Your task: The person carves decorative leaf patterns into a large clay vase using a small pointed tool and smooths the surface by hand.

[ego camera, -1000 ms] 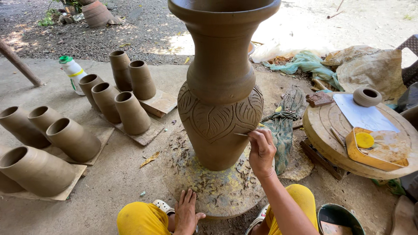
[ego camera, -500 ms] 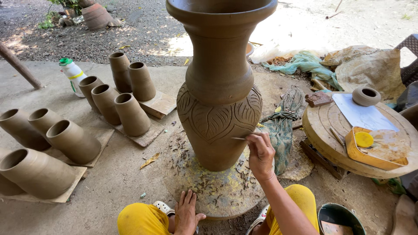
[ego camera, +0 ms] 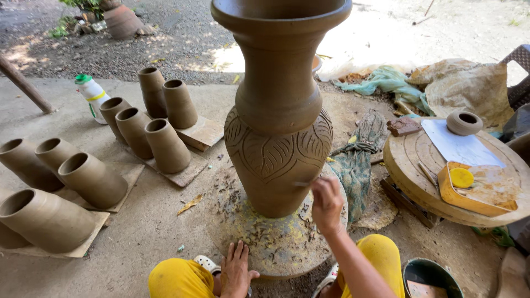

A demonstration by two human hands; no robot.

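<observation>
One tall brown unfired clay vase (ego camera: 279, 110) stands upright before you on a round, clay-flecked turning slab (ego camera: 259, 237) on the concrete floor (ego camera: 138, 243). It looks heavy and probably still soft enough to dent or smear, so take it low, by the foot or by the slab beneath, never by the thin flared rim or the carved belly. The belly carries a band of incised leaf shapes; the neck and shoulder are smooth with turned ridges. To your left, a cluster of smaller plain clay pots (ego camera: 91, 179) leans on wooden boards. Your right hand (ego camera: 327, 204) is closed in a pinch on a slim carving tool (ego camera: 301, 184), whose tip touches the lower belly. Your left hand (ego camera: 237, 270) lies flat with spread fingers on the slab's near edge, holding nothing.
</observation>
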